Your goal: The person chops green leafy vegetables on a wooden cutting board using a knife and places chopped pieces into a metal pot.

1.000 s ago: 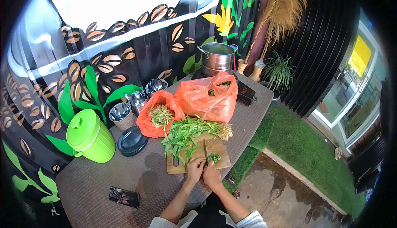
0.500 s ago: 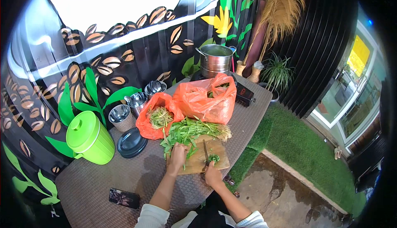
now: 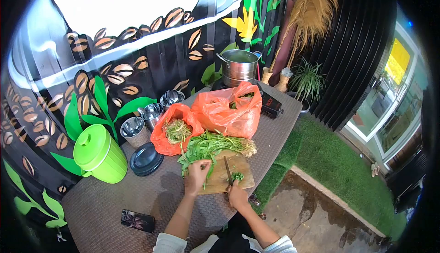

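Observation:
My right hand (image 3: 238, 195) is wrapped round the handle of a knife (image 3: 228, 168), its blade pointing away from me over a wooden cutting board (image 3: 220, 187). Beside the blade lies a small heap of chopped greens (image 3: 237, 176). At the board's left side, my left hand (image 3: 197, 176) has its fingers curled together on leafy greens; a green leaf hangs just by the fingertips. A larger bunch of leafy stems (image 3: 224, 144) lies across the board's far edge, roots to the right.
Behind the greens stand an orange bag (image 3: 229, 115) and a smaller one with trimmings (image 3: 178, 131). A steel pot (image 3: 239, 67) sits on a stove at the back. Leftward are metal cups (image 3: 134, 131), dark plates (image 3: 145, 159), a green lidded bucket (image 3: 101, 153) and a phone (image 3: 137, 221).
My left hand has turned and lifted slightly, its fingers shifting a little to the right. My right hand and the knife have barely moved.

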### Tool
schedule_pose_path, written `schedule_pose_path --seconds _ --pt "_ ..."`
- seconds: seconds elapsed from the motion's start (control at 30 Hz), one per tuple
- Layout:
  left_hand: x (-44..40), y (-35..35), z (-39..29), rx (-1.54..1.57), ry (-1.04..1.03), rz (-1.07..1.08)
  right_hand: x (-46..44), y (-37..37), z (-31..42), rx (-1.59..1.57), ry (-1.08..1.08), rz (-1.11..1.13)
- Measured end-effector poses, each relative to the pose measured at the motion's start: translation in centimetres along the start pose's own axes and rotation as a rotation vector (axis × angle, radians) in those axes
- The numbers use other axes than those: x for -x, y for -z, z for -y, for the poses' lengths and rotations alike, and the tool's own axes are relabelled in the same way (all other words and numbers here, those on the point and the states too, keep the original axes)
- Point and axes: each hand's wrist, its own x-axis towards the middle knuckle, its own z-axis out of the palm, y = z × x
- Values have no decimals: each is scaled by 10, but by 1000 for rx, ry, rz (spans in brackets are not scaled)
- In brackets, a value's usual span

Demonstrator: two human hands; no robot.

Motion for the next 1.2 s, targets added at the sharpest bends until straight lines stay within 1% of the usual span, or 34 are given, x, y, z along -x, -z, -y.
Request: schedule_pose_path --seconds 0.03,0.07,0.13,0.17,0.23,0.3,0.37,0.4,0.47,0.6,0.67,0.7,0.77,0.8,0.87,0.9,0.97,1.0,1.07,1.1,1.17,1.2 --pt "3 1 -13 -9 26 43 1 1 0 9 -8 -20" --pt "5 -5 -11 -9 26 44 2 2 0 8 -8 -20" --pt "14 -20 3 88 -22 117 3 3 -1 -18 -10 -61" --pt "18 -25 9 88 -21 119 2 4 -1 -18 -13 -60" --pt "25 -32 15 77 -95 185 1 7 -2 -8 -4 -19" --pt "27 -35 22 119 -73 183 -1 7 -6 -17 20 -13" --pt "25 -32 31 -27 29 92 -2 6 -8 -28 42 -10" --pt "23 -33 44 -26 28 93 -1 5 -7 -32 26 -21" --pt "19 -33 73 -215 -20 71 0 3 -7 -36 12 -30" --pt "16 -11 52 -305 10 35 1 1 -8 -62 14 -53" --pt "13 -7 48 -91 115 -17 0 0 -7 -76 13 -56" --pt "12 -7 46 -90 115 -17 0 0 -8 -84 14 -57" --pt "9 -9 43 147 153 -35 -1 -1 -9 -91 15 -58" --pt "8 -10 37 147 155 -36 0 0 -8 -86 9 -46" --pt "8 -15 22 245 87 100 0 2 -7 -79 5 -34" --pt "11 -23 25 246 88 99 -1 2 -8 -81 16 -25" --pt "19 -43 35 249 43 248 -4 6 -8 -83 27 -16" --pt "25 -48 29 250 42 248 -5 9 -9 -89 30 11" --pt "36 -58 20 220 124 285 -8 14 -12 -93 28 34" --pt "40 -63 22 222 124 288 -9 16 -13 -87 42 51" --pt "45 -72 30 92 86 249 -9 18 -15 -79 54 68" --pt "46 -73 29 93 87 251 -7 20 -14 -79 61 67"
